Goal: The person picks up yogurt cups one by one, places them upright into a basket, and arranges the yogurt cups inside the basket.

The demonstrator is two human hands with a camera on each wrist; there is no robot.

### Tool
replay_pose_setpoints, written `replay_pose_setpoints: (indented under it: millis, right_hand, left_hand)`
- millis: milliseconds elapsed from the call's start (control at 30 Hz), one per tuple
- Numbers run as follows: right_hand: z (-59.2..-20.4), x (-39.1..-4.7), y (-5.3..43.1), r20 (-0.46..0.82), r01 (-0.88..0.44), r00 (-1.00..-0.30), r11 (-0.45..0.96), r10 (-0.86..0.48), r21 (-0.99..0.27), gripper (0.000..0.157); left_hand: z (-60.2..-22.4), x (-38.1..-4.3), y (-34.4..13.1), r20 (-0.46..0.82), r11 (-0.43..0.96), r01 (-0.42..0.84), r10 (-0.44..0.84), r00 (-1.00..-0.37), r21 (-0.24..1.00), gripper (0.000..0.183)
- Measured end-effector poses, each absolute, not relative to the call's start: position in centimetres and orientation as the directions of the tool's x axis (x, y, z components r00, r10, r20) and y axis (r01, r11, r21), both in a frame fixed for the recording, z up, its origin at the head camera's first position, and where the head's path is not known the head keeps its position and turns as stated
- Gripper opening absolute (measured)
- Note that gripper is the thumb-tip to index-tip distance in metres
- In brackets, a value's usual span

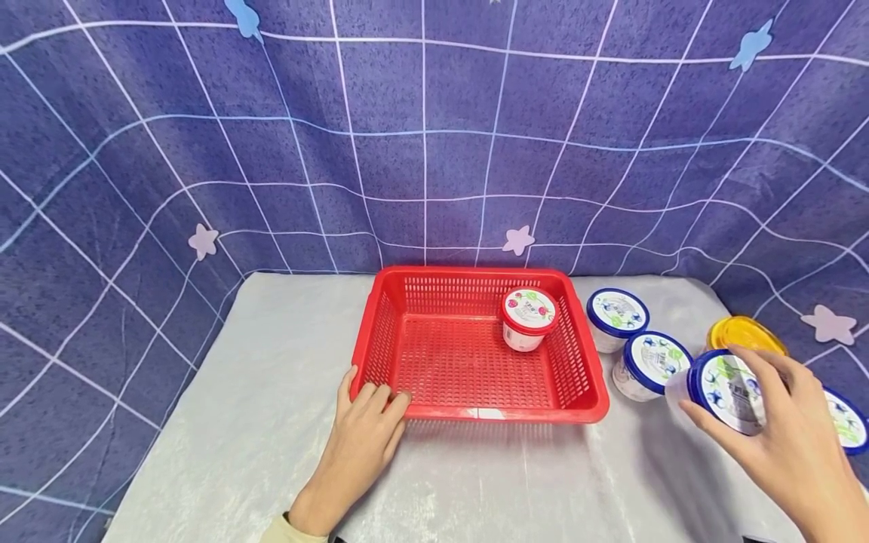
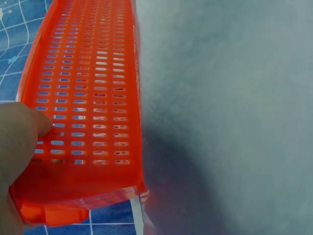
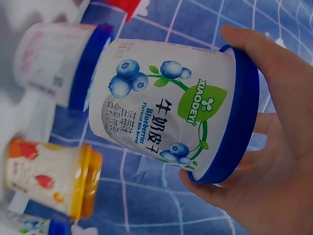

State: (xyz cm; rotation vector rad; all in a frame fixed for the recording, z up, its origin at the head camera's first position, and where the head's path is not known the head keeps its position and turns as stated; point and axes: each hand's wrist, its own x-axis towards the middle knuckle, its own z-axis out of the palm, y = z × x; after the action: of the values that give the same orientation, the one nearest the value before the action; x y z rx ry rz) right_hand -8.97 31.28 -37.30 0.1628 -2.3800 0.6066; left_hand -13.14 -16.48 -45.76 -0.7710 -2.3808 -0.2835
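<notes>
Below, the table (image 1: 237, 392): pale grey and a bit shiny, with round corners at the back. It fills the lower middle of the frame, and soft shadows fall on it at the lower right.
Cloth (image 1: 380, 90): blue-purple, all across the top of the frame and down both sides. Thin pink and light blue lines cross on it and make wavy squares.
Stars: a blue star (image 1: 752, 47) is at the upper right, and one more is at the upper left. A pink star (image 1: 519, 240) is low on the cloth near the middle, with others at the left and far right.
Red basket (image 1: 448, 362): in the middle of the frame, on the table, full of little holes.
Red-lidded cup (image 1: 529, 320): inside the basket, toward its back right corner.
Left hand (image 1: 366, 434): at the bottom, left of the middle, fingers bent over the basket's front left corner, holding the rim. A pale sleeve (image 1: 292, 532) shows behind it.
Right hand (image 1: 790, 430): at the lower right, pinching the blueberry cup (image 1: 726, 388) by its blue lid, between thumb and fingers.
Blueberry cup: at the right, tipped in that hand, with blueberries drawn on its white side.
Other blue-lidded cups (image 1: 655, 362): two just right of the basket, one behind the other. A third is at the right edge, partly hidden.
Yellow-lidded cup (image 1: 747, 332): at the right, behind the right hand's fingers.
</notes>
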Motion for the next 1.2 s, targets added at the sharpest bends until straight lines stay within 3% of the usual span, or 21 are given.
replay_pose_setpoints:
  millis: [400,767,1200]
  right_hand:
    - [-34.7,-10.7,28.1,0.666,-0.395,-0.742,0.855,-0.08,-0.338,0.089]
    - [-34.0,-11.6,25.2,0.625,-0.446,-0.758,0.846,-0.185,-0.291,0.094]
    - [-33.2,-13.4,22.5,0.619,-0.543,-0.723,0.806,-0.307,-0.234,0.088]
  left_hand:
    - [-45.8,-13.2,-16.6,0.61,0.809,0.588,0.458,-0.646,0.015,0.019]
    - [-45.8,-13.0,-16.6,0.611,0.808,0.589,0.455,-0.648,0.024,0.027]
    - [-45.8,-13.1,-16.4,0.616,0.806,0.592,0.451,-0.646,0.031,0.018]
